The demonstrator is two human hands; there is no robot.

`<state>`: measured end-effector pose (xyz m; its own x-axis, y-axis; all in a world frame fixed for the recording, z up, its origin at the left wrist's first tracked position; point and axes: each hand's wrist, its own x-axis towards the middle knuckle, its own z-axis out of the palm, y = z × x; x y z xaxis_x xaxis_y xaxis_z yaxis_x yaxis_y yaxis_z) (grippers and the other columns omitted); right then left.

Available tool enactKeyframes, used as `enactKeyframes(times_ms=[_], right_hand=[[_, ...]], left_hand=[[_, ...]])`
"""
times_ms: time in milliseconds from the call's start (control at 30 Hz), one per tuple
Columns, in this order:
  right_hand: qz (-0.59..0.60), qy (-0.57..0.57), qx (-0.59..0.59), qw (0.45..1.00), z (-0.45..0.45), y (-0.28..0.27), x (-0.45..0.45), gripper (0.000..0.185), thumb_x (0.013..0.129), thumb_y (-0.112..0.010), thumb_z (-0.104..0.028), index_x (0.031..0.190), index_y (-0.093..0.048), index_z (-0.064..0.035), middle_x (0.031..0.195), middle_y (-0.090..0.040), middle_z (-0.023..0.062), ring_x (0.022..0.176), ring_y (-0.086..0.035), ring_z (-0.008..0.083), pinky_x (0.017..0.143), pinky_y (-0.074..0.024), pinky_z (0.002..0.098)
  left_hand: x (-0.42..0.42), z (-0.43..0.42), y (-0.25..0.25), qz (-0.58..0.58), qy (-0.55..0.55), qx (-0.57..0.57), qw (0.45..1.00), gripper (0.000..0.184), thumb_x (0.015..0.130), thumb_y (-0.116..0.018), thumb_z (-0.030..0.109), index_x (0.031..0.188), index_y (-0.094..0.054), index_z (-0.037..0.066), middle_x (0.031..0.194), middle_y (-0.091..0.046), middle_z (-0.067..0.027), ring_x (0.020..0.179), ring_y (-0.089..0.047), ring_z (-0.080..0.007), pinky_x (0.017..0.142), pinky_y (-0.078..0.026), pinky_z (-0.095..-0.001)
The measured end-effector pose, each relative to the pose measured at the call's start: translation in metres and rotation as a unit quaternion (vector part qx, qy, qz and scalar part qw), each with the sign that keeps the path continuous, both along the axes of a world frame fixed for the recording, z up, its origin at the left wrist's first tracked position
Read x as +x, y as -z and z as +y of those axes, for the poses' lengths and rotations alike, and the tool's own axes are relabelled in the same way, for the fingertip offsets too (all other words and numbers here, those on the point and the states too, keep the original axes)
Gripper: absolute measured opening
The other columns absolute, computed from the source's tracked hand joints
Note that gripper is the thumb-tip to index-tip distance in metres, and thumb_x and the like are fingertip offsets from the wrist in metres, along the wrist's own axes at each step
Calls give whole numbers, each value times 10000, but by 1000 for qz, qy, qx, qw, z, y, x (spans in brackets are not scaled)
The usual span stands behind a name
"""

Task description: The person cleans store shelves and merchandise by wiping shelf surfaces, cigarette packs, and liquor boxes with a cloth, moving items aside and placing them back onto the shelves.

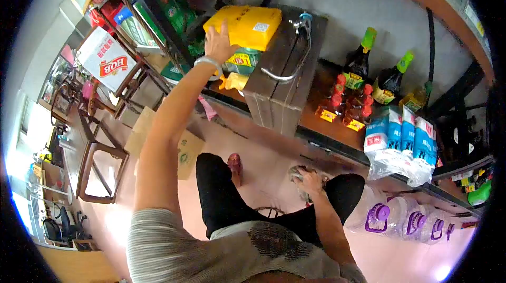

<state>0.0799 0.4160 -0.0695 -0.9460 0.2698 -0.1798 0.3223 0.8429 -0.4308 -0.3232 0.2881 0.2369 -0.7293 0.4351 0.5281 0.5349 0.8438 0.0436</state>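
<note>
Left hand at the yellow pack, cloth in the right

At your 12 o'clock, the yellow pack (pixel 247 25) lies on the shelf, above a green pack (pixel 252 63) with a yellow label. Your left hand (pixel 219 44) reaches its left end with fingers spread, not closed around it; how firmly they press, you cannot tell. Between 4 and 5 o'clock, your right hand (pixel 312 180) grasps a crumpled greyish cloth (pixel 294 173) by your right knee. At 1 o'clock, just beside the yellow pack, stands a brown box (pixel 271 103) with a metal tap (pixel 299 24) on it. Dark bottles (pixel 357 61) with green caps stand at 2 o'clock, blue-and-white packs (pixel 403 140) lie at 3, and clear jugs (pixel 416 212) with purple handles sit at 4.
</note>
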Motion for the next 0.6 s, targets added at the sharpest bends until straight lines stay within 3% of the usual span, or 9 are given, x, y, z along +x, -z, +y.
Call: enactKeyframes(times_ms=[100,133,233,267,533,600], right_hand=[[16,-1,-1,1000,-1,5,1,518,744,-604,-455,1194,-563,-202,911,-647,170,866,-605,360,777,-475,443],[-39,-6,-48,998,-1,-18,-3,540,758,-589,-469,1228,-532,-209,966,-638,178,904,-593,364,812,-459,449],[-52,-12,-26,998,-1,-9,-3,554,776,-568,-485,1256,-501,-217,1014,-634,165,959,-576,359,848,-434,467],[-53,-18,-19,998,0,-3,-2,553,778,-564,-487,1258,-499,-220,1026,-633,160,971,-572,357,854,-428,473],[-57,-25,-8,998,-2,-12,-4,551,770,-576,-475,1264,-494,-247,1031,-634,152,969,-574,355,864,-421,483],[-76,2,-55,996,-4,-26,-8,522,743,-604,-421,1203,-545,-182,1095,-583,192,1009,-542,371,888,-421,452]], left_hand=[[4,2,-6,89,52,-86,991,725,710,-694,386,1333,-356,228,1263,-399,-239,1109,-453,-393,864,-409,-483],[2,2,-7,112,70,-107,985,683,720,-682,401,1320,-385,263,1258,-422,-219,1108,-461,-376,860,-409,-479],[-10,3,-6,131,60,-133,980,585,755,-624,454,1276,-457,246,1204,-505,-153,1096,-480,-339,850,-411,-465],[-13,4,-6,126,65,-129,981,521,776,-581,486,1226,-513,233,1105,-579,-125,1068,-506,-313,840,-413,-466],[-7,20,0,128,29,-88,987,444,782,-589,461,1150,-568,214,998,-612,-116,952,-542,-316,762,-433,-456],[-9,19,0,131,32,-86,987,437,780,-596,452,1144,-572,212,985,-613,-122,945,-540,-313,747,-436,-446]])
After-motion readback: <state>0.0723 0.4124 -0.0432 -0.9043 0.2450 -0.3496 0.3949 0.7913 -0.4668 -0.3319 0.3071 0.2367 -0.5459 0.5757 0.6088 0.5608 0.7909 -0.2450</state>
